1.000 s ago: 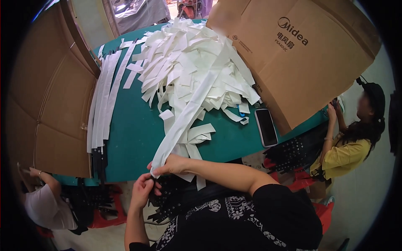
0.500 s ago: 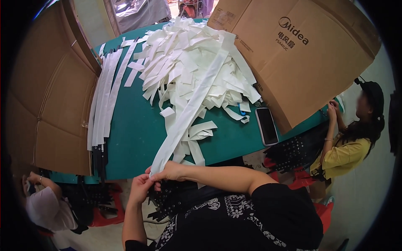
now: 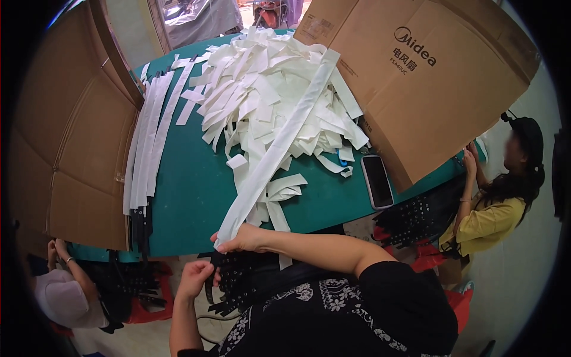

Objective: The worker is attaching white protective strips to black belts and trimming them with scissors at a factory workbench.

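Note:
A long white strip (image 3: 279, 140) of thin, folded-looking material stretches from my right hand up over a heap of loose white strips (image 3: 256, 89). My right hand (image 3: 242, 239) is closed on its near end at the table's front edge. Just below and to the left, my left hand (image 3: 194, 278) is apart from the strip, its fingers curled with thumb and forefinger together. Whatever it may pinch is hidden. Black belts with metal eyelets (image 3: 241, 276) lie in my lap below both hands. A dark end shows beneath the strip by my right fingers.
White-covered strips with black ends (image 3: 146, 137) lie side by side on the green table (image 3: 184, 196), beside a cardboard panel (image 3: 86, 149). A phone (image 3: 377, 181) lies near a big cardboard box (image 3: 410, 83). Co-workers sit at right (image 3: 488, 220) and left (image 3: 68, 291).
My left hand has let go of the strip's near end and moved down and left. My right hand keeps hold of the strip, which has shifted slightly right.

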### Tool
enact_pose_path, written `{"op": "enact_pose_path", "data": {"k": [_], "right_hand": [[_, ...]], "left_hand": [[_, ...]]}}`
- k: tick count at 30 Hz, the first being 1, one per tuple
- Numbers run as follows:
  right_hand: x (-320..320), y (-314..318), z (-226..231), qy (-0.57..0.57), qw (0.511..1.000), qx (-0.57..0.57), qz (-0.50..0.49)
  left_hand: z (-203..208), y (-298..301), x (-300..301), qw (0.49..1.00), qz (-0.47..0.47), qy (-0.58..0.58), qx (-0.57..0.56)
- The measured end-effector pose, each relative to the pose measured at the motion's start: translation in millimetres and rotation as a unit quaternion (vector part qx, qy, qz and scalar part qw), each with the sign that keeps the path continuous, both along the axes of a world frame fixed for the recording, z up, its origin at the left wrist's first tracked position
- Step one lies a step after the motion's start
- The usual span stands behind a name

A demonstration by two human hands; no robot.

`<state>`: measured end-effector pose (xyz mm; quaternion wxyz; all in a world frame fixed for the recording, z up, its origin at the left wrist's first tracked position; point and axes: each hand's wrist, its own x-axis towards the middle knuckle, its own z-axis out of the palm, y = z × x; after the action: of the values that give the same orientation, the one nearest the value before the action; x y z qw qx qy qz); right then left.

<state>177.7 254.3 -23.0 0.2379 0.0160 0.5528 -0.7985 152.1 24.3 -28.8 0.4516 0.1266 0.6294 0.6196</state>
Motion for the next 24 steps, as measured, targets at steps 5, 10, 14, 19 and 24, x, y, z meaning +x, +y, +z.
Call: {"op": "enact_pose_path", "data": {"k": [5, 10, 14, 19, 24], "right_hand": [[8.7, -8.2, 2.1, -0.027, 0.999, -0.042, -0.009], [10.5, -6.3, 4.1, -0.021, 0.999, -0.033, 0.000], [16.1, -21.2, -6.0, 0.001, 0.998, -0.055, 0.030], [16.4, -17.6, -5.6, -0.026, 0.999, -0.023, 0.003], [24.7, -47.5, -3.1, -0.010, 0.993, -0.107, -0.047]], "left_hand": [[14.1, 23.6, 1.1, 1.000, 0.018, -0.001, 0.022], [0.3, -8.3, 7.6, 0.999, -0.006, -0.015, -0.028], [10.6, 16.2, 4.4, 0.999, -0.021, 0.035, 0.017], [13.5, -7.3, 18.8, 0.998, 0.060, 0.002, -0.009], [18.4, 35.8, 21.2, 0.979, 0.156, 0.131, -0.009]]}}
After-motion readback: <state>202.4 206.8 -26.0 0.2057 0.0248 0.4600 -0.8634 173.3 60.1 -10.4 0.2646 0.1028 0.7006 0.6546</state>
